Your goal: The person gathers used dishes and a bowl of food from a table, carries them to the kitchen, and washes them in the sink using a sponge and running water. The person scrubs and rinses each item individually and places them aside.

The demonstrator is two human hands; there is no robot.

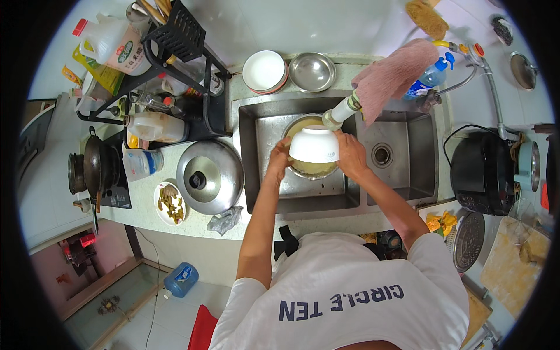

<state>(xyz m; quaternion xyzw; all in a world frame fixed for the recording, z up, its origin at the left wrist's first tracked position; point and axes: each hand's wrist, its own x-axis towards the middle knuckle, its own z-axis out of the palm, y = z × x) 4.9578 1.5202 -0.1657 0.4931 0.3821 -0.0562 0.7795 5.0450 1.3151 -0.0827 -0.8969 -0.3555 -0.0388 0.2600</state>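
Observation:
A white ceramic bowl is tipped over with its foot ring up, above a round metal basin holding cloudy yellowish liquid. My right hand grips the bowl at its right side. On the other side, my left hand has its fingers at the bowl's left edge, close to the basin's rim; part of its hold is hidden. The basin stands in the larger compartment of a stainless steel sink. Just behind the bowl hangs the faucet spout, with a pink cloth draped over its pipe.
White bowls and a steel bowl line the back ledge. To the left are a large pot lid, a plate of food, a grey rag and a black rack. A black cooker stands right of the sink.

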